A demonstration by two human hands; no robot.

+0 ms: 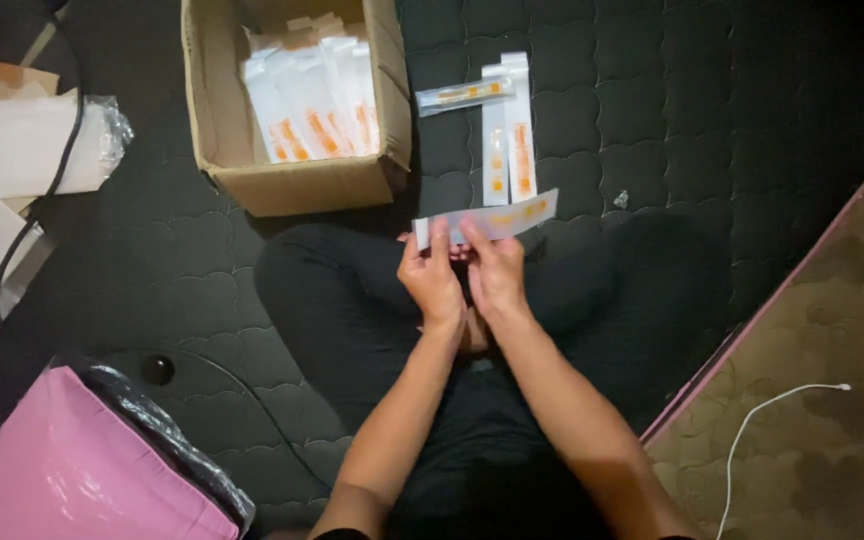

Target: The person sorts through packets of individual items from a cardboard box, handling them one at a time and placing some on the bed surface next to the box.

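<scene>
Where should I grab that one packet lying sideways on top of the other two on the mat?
Probably pinch the sideways packet at one short end from above, best the left end, which sticks out past the two packets under it. It is long, thin and flat, so the ends are easiest. Both the left hand and right hand hold another packet.

white packet (487, 222) (orange print), pink bag (62, 470)
</scene>
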